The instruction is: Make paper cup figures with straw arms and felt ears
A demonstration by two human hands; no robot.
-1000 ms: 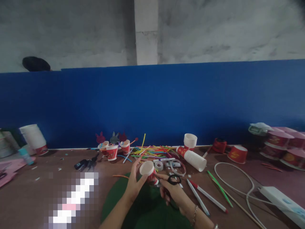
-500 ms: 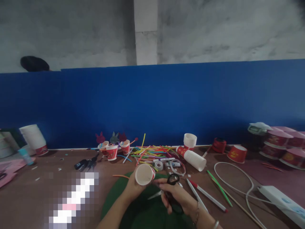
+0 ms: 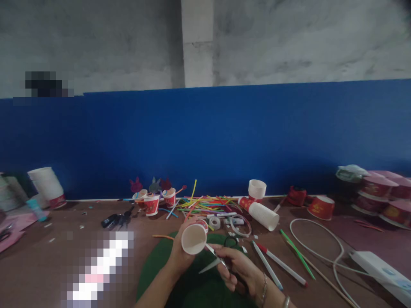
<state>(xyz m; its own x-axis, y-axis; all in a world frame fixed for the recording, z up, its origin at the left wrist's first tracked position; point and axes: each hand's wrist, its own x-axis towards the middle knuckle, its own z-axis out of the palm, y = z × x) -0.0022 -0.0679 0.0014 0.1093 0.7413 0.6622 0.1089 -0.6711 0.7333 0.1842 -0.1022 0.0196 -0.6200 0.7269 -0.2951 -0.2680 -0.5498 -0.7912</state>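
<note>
My left hand (image 3: 180, 253) is wrapped round a red and white paper cup (image 3: 194, 239), tilted so its open mouth faces me. In my right hand (image 3: 239, 266) is a pair of scissors (image 3: 213, 262) with dark handles, the blades spread apart. One blade tip reaches the cup's rim at its lower right; the other blade points left below the cup. Both hands are above a round dark green surface (image 3: 154, 273). The fingers of my left hand behind the cup are partly hidden.
Drinking straws (image 3: 208, 204) lie heaped at the back, beside a tape roll (image 3: 214, 222) and stacked paper cups (image 3: 263, 216). Decorated cups (image 3: 151, 205) stand left of them. Markers (image 3: 282, 265), a white cable (image 3: 340, 246) and a power strip (image 3: 380, 273) lie at right. A blue partition (image 3: 205, 137) rises behind.
The scissors have turned and their blades now show spread, one tip at the cup's rim. The cup has tilted and shifted slightly down in my left hand.
</note>
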